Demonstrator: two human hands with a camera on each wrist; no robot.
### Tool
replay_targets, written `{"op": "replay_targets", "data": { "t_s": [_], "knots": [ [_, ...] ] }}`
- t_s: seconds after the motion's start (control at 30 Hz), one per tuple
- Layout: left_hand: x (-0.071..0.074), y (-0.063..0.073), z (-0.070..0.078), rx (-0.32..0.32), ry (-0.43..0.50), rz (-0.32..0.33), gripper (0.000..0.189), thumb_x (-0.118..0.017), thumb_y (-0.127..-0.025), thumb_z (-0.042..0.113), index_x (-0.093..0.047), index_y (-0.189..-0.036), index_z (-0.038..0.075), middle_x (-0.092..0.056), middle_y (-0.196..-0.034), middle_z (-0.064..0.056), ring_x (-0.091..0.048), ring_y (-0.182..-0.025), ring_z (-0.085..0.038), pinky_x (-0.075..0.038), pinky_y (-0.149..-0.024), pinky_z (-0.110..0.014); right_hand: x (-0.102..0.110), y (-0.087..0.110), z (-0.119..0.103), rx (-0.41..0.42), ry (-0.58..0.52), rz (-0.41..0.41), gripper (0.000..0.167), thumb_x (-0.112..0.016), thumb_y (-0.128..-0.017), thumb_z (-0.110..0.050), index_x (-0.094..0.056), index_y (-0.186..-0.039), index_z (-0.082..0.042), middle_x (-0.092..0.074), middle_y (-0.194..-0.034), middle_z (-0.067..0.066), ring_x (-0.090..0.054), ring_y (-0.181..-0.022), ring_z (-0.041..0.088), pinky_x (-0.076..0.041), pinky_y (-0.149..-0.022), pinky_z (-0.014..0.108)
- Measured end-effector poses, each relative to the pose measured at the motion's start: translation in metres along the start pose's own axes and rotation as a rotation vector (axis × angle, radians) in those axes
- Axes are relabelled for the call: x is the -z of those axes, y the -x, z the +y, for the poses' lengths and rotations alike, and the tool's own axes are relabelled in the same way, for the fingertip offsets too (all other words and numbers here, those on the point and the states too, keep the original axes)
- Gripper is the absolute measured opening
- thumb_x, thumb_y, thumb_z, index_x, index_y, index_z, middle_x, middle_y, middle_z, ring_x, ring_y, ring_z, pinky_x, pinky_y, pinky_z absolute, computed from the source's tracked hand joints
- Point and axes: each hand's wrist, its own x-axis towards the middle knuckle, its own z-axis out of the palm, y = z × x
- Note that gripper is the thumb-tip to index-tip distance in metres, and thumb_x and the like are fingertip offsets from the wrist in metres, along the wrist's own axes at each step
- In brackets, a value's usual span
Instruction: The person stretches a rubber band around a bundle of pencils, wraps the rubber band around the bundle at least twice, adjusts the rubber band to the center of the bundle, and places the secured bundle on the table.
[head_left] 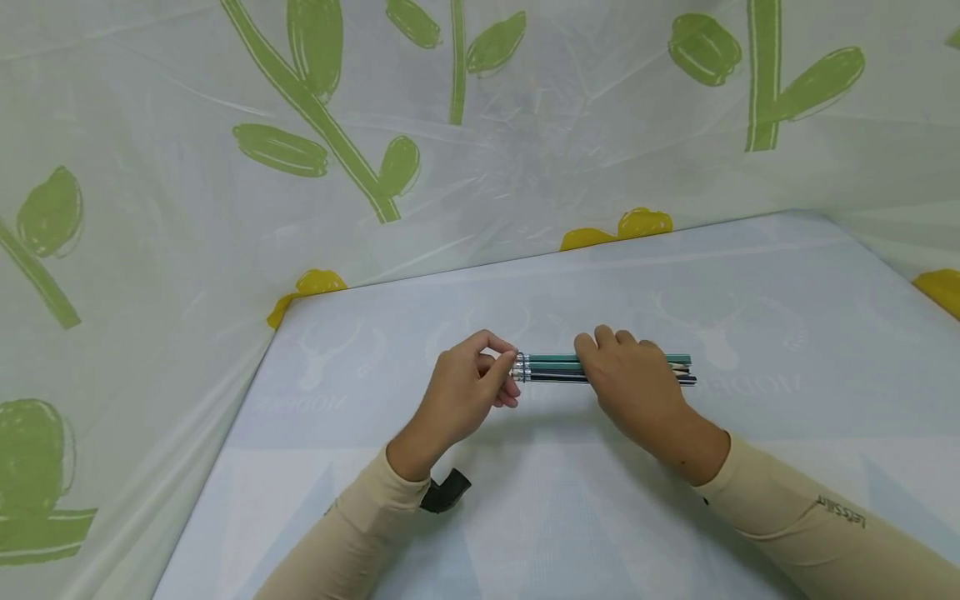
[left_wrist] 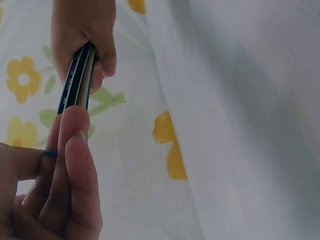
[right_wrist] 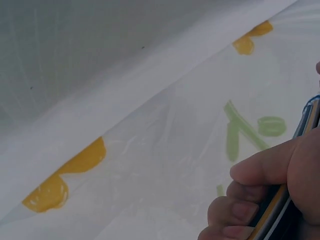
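A bundle of dark green and black pencils (head_left: pixel 555 367) lies level above the table, in the head view. My right hand (head_left: pixel 637 392) grips it around the middle, fingers wrapped over the far side; the right wrist view has the pencils (right_wrist: pixel 272 212) passing through that fist. At the bundle's left end, thumb and finger of my left hand (head_left: pixel 461 387) pinch a thin blue rubber band (left_wrist: pixel 50 153). The band circles the pencils close to their ends. In the left wrist view, fingers cover part of the pencils (left_wrist: pixel 77 80).
Beneath the hands spreads a pale table cover (head_left: pixel 540 517) with faint deer-head prints. A hanging sheet (head_left: pixel 562 150) with green leaves and yellow flowers borders the table's back and left side. A black angular piece (head_left: pixel 447 492) sits beside the left sleeve.
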Motion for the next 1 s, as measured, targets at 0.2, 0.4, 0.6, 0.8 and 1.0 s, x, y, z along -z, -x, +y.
{"op": "replay_targets", "data": {
  "t_s": [0.2,0.4,0.6,0.8,1.0],
  "knots": [
    [0.002,0.003,0.004,0.001,-0.009,0.032,0.013,-0.063,-0.099,0.014,-0.065,-0.110,0.007,-0.075,-0.077,-0.006,-0.074,-0.065,-0.022,-0.059,-0.062,-0.024,0.002,-0.002,0.002,-0.043,0.002,-0.033,0.031,-0.082,-0.081,-0.006,-0.053,-0.092,-0.004,-0.051,-0.075,0.009,-0.050,-0.063,0.021,-0.047,-0.050,0.031],
    [0.003,0.006,0.009,0.021,-0.058,0.031,0.009,-0.065,-0.095,0.013,-0.068,-0.102,0.008,-0.078,-0.086,-0.006,-0.074,-0.066,-0.027,-0.058,-0.062,-0.027,0.002,-0.003,0.006,-0.064,-0.003,-0.060,0.033,-0.082,-0.081,-0.009,-0.055,-0.098,-0.003,-0.053,-0.079,0.011,-0.052,-0.065,0.023,-0.050,-0.051,0.033],
    [0.004,0.004,0.006,0.051,-0.004,-0.029,0.010,-0.061,-0.091,0.008,-0.068,-0.099,0.007,-0.077,-0.089,-0.012,-0.073,-0.064,-0.032,-0.058,-0.062,-0.028,0.000,-0.003,0.007,-0.065,-0.012,-0.059,0.032,-0.082,-0.081,-0.009,-0.055,-0.099,-0.003,-0.054,-0.080,0.012,-0.051,-0.064,0.023,-0.051,-0.052,0.034],
    [0.000,0.003,0.004,0.054,0.012,-0.050,0.009,-0.058,-0.093,0.009,-0.065,-0.099,0.008,-0.077,-0.090,-0.013,-0.073,-0.065,-0.033,-0.058,-0.063,-0.029,0.000,-0.003,0.006,-0.073,-0.020,-0.065,0.032,-0.081,-0.082,-0.009,-0.054,-0.098,-0.003,-0.052,-0.078,0.011,-0.050,-0.064,0.022,-0.048,-0.050,0.032],
    [-0.006,0.005,0.002,-0.016,-0.069,-0.039,0.007,-0.059,-0.097,0.011,-0.064,-0.101,0.012,-0.078,-0.094,-0.008,-0.072,-0.062,-0.027,-0.050,-0.058,-0.024,0.001,-0.005,0.008,-0.085,-0.034,-0.072,0.032,-0.081,-0.082,-0.009,-0.055,-0.099,-0.003,-0.054,-0.079,0.011,-0.051,-0.064,0.022,-0.050,-0.050,0.032]
  ]
}}
